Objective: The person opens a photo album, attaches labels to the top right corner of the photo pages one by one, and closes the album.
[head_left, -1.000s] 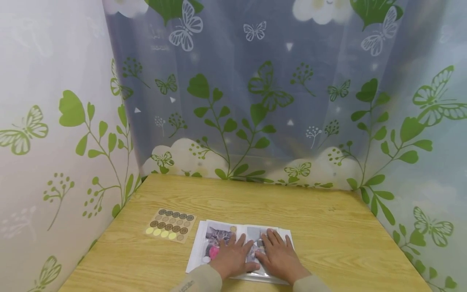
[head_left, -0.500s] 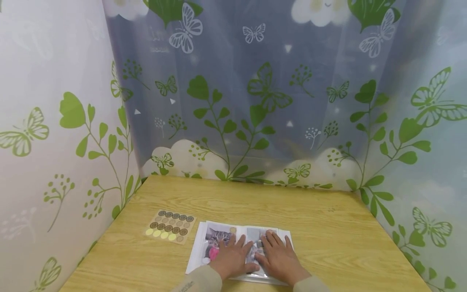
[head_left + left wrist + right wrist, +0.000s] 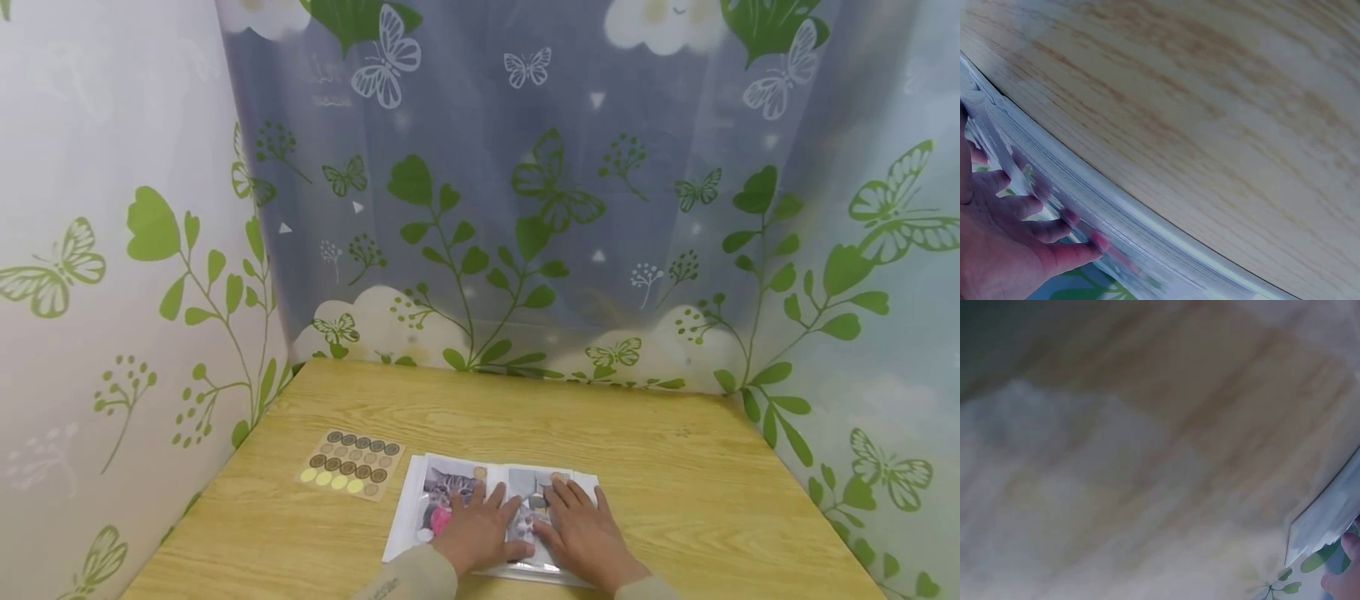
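Observation:
An album [image 3: 495, 473] with clear pockets lies open near the front of the table. Its left page holds a cat picture [image 3: 452, 483] with pink in it, and a small tan round sticker [image 3: 480, 472] sits at that picture's top corner. My left hand [image 3: 480, 529] rests with spread fingers across the left page and the fold. On the right page's grey picture [image 3: 522, 481], partly hidden, lies my right hand [image 3: 588, 533], fingers straight. The left wrist view shows the album's thick page edge [image 3: 1094, 178] beside the left fingers; the right wrist view catches only an album corner [image 3: 1322, 522].
Left of the album lies a sheet of round stickers [image 3: 352, 458] in dark, tan and yellow rows. The wood-grain table [image 3: 675, 467] is enclosed at the back and both sides by curtains [image 3: 480, 208] printed with leaves and butterflies.
My right hand has slid slightly to the right on the page, uncovering a tan round spot near the top of the right picture. The left hand stays in place.

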